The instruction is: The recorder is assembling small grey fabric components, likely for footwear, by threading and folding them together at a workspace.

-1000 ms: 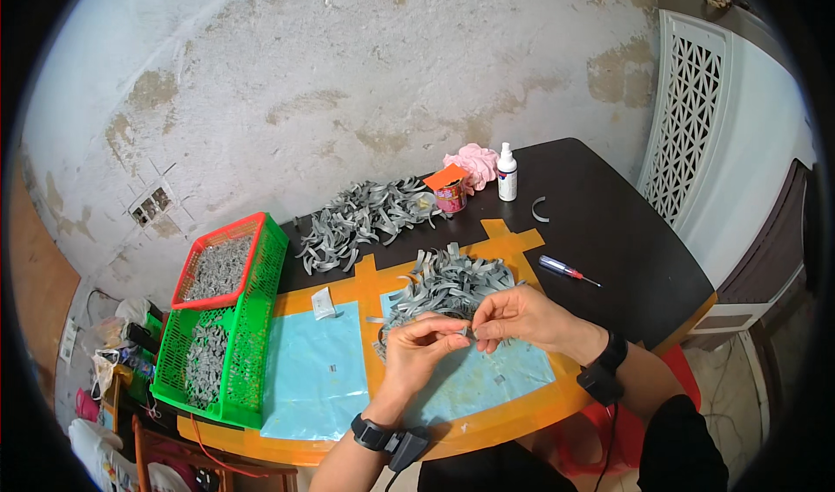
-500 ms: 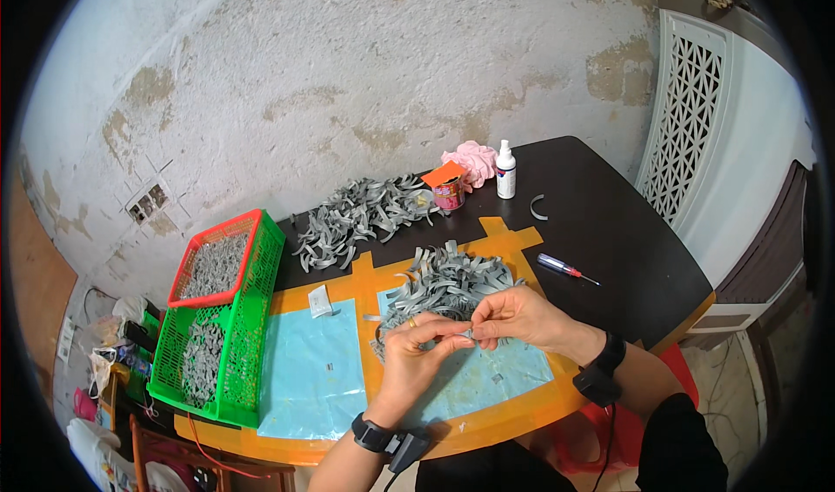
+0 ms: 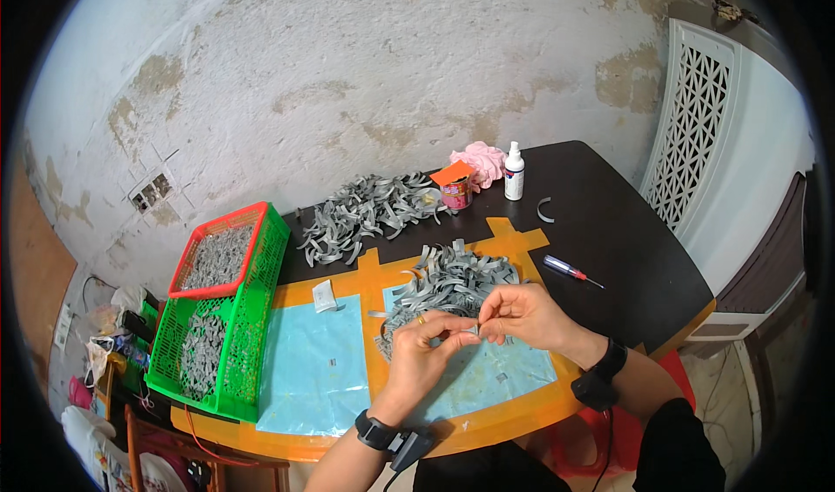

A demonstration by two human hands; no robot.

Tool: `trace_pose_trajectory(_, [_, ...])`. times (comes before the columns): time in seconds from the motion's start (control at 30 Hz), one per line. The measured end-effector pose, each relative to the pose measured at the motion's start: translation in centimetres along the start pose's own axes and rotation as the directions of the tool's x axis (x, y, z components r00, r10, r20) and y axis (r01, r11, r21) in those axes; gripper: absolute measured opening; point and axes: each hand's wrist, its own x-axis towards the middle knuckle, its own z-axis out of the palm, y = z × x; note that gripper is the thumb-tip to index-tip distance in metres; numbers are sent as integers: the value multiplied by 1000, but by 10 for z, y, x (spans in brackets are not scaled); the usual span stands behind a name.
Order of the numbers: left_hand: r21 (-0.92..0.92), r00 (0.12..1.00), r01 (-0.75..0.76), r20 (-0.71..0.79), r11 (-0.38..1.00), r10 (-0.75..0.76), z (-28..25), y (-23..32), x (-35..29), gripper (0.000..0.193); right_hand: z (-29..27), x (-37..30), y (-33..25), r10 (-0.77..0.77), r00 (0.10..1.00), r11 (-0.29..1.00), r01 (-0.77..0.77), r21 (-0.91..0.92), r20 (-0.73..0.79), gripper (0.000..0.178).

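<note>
Two baskets at far left: the green basket (image 3: 243, 344) carries the red basket (image 3: 204, 293), tilted, at its back end, probably to keep two lots of small grey parts apart. Next, a left blue sheet (image 3: 309, 361), edges under orange tape (image 3: 376, 370), presumably so it doesn't creep. White packet (image 3: 323, 296) lies at its rear edge. Rear pile of grey strips (image 3: 365, 218) sits back near the wall, likely out of the elbows' way.

Left hand (image 3: 417, 353): thumb and forefinger pinched on a small grey piece (image 3: 473, 328), held over the right blue sheet (image 3: 522, 374), just in front of the front pile of strips (image 3: 457, 274). Can (image 3: 456, 194) with orange card (image 3: 452, 173) on top, pink cloth (image 3: 483, 163) and spray bottle (image 3: 514, 174) stand together behind. Right hand (image 3: 531, 318): fingertips closed on the piece's other side; two pinches look meant to steady something that small. Lone curved strip (image 3: 544, 211) and screwdriver (image 3: 567, 268) lie to the right, within reach.

Hard to see: far-left clutter is cut by the fisheye rim. Fingertips cover most of the piece, so its shape is unclear. Hands hide part of the front pile. Red stool at right (image 3: 674, 374) is mostly under the table.
</note>
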Motion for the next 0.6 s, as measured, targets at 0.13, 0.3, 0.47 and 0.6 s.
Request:
trace_pose_trajectory(0.13, [-66,1000,5,-18,998,-7,1,-6,0,17,-1,0,-4,28,1000,1000,-28,8,8,10])
trace_pose_trajectory(0.3, [-104,999,-9,-35,995,6,2,-5,0,17,-3,-1,-6,47,998,999,-48,12,37,11])
trace_pose_trajectory(0.47, [-91,999,-19,-37,996,16,2,-6,1,18,-5,0,-7,53,997,998,-53,13,50,11])
trace_pose_trajectory(0.6, [-23,995,-98,-30,995,97,2,-2,1,18,-6,-1,-6,63,996,998,-62,-16,65,11])
